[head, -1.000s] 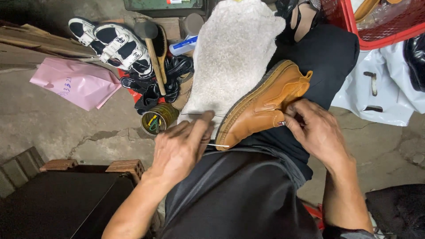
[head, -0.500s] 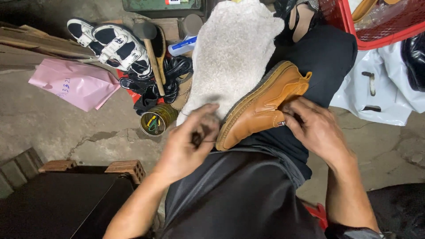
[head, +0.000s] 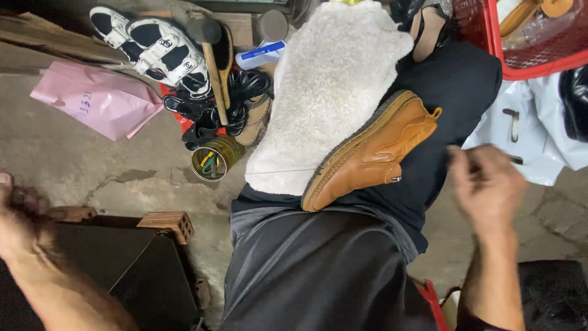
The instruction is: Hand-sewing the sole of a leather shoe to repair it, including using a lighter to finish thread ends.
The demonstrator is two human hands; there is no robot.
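Left hand (head: pixel 18 205): fingers blurred at the frame's left edge; grip cannot be determined. Right hand (head: pixel 487 184): fingers curled loosely, blurred; hold cannot be confirmed. Half a second ago both hands touched the tan leather shoe with stitched sole (head: pixel 370 153); they are now drawn well apart. A thin taut thread (head: pixel 278 172) runs leftward from the sole. The shoe lies across the lap beside a white fleece cloth (head: pixel 324 86). A round metal tin (head: pixel 211 160) holds small items; a red mesh basket (head: pixel 527 43) holds bagged goods.
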